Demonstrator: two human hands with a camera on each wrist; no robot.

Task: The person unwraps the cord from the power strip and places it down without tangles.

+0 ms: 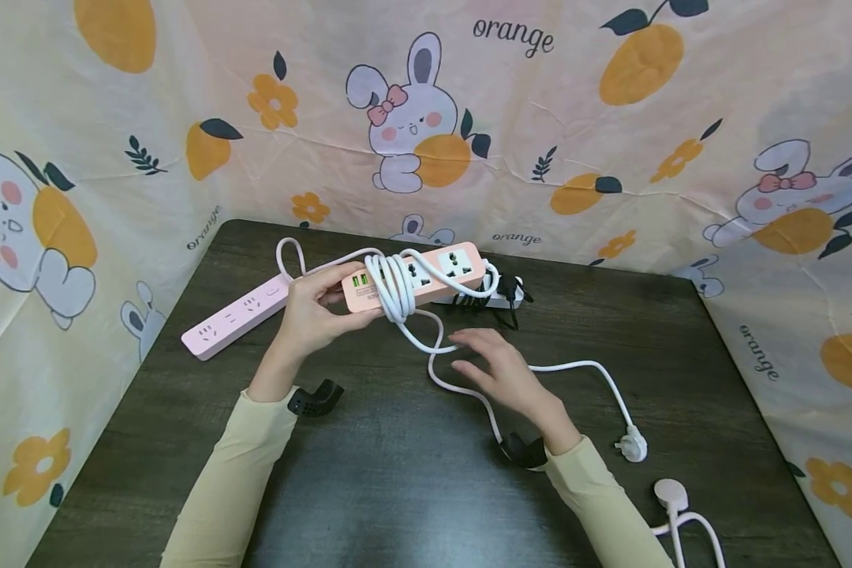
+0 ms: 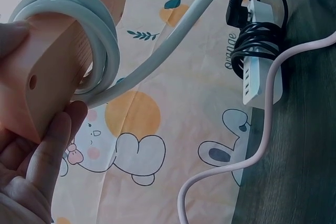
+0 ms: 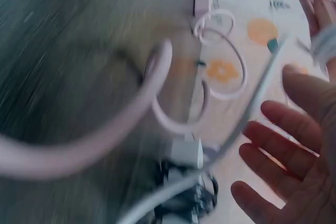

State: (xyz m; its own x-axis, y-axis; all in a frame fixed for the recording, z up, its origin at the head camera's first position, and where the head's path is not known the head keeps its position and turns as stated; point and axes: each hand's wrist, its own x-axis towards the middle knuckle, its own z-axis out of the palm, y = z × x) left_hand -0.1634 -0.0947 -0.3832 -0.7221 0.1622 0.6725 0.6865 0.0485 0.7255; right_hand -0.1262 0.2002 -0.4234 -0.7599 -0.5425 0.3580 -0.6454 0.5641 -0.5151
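My left hand [image 1: 311, 314] holds a peach power strip [image 1: 457, 262] by its left end, above the table. A white cord [image 1: 394, 288] is wound in several turns round the strip's middle. In the left wrist view, the thumb and fingers [image 2: 47, 156] grip the strip's end beside the coil. My right hand [image 1: 504, 371] is below and right of the strip, by the cord's loose length. The right wrist view shows its fingers [image 3: 278, 145] spread, with the cord passing in front, apart from them. That cord ends in a white plug [image 1: 633, 444] on the table.
A pink power strip [image 1: 237, 317] lies at the back left; its pale cord runs behind and under my hands. Behind the peach strip is a white power strip [image 2: 257, 77] wrapped in black cord. Another plug [image 1: 671, 495] lies front right. Printed cloth [image 1: 525, 118] surrounds the dark table [image 1: 369, 473].
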